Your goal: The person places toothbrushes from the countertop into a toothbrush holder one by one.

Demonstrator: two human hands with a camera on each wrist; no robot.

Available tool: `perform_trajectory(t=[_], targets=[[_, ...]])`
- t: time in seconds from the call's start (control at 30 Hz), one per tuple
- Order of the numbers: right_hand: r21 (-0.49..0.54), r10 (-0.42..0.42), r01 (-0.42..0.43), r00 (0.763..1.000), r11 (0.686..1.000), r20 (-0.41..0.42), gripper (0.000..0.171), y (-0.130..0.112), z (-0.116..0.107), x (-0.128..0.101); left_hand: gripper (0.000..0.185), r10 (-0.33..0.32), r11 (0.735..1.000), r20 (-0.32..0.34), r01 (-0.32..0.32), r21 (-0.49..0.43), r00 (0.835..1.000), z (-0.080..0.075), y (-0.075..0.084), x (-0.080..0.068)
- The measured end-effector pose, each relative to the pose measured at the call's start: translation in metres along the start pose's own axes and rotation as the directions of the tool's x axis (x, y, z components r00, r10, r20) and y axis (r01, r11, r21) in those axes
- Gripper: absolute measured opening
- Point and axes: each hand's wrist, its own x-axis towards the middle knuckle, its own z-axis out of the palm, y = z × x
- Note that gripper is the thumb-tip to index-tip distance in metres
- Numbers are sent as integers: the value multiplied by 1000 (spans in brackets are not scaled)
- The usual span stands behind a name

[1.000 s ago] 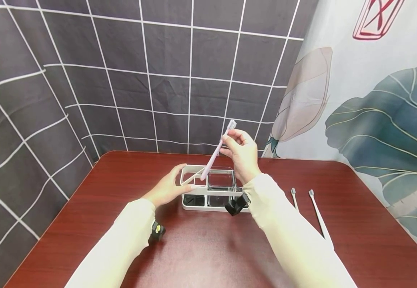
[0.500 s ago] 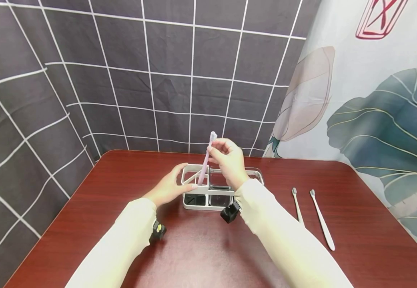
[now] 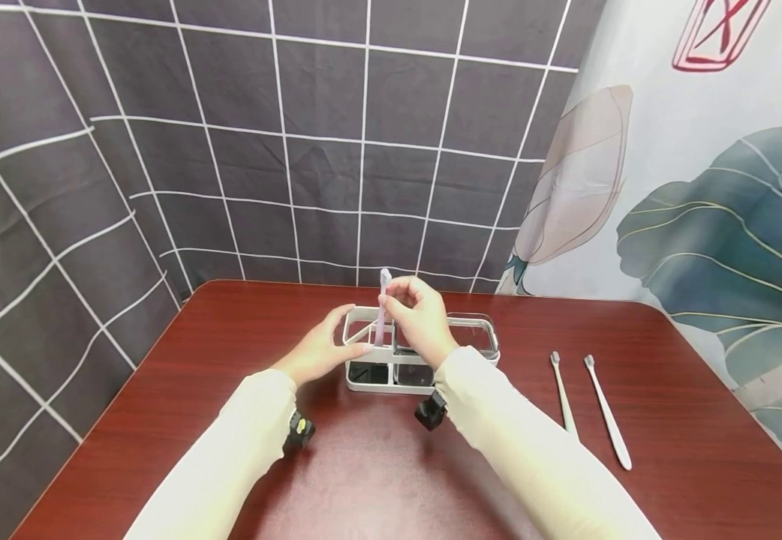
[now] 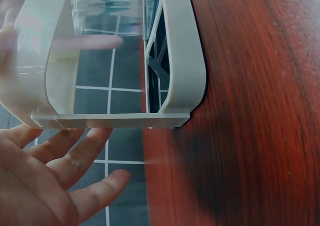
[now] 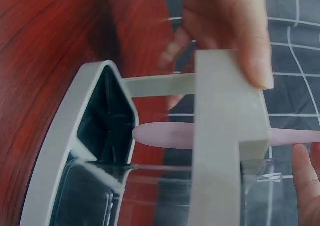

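A white holder (image 3: 475,325) with a clear cup insert stands mid-table. My right hand (image 3: 391,301) pinches a pink toothbrush (image 3: 383,304) near its head and holds it nearly upright, handle end down inside the holder's left compartment. In the right wrist view the pink toothbrush (image 5: 170,135) passes under the holder's white frame (image 5: 225,136). My left hand (image 3: 347,334) rests against the holder's left end with straight fingers, thumb on the rim. The left wrist view shows those fingers (image 4: 70,166) spread beside the holder's end (image 4: 182,61).
Two white toothbrushes (image 3: 563,394) (image 3: 608,412) lie side by side on the red-brown table (image 3: 668,360) to the right of the holder. A dark tiled backdrop stands behind and to the left, a leaf-print curtain to the right.
My right hand has moved down and left, turning the pink toothbrush from slanted to nearly upright and lowering its handle into the holder's left compartment. The left hand stayed at the holder's end.
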Motion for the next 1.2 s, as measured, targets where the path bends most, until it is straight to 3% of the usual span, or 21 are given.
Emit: perform_trajectory(t=[0.77, 1.2], targets=[[-193, -21, 36, 997, 981, 76, 7, 6, 2, -2, 82, -2, 1000, -5, 2, -7, 1000, 1, 1, 1], [-212, -14, 39, 993, 977, 118, 9, 10, 6, 1, 81, -2, 1000, -8, 2, 0, 1000, 1, 1, -1]])
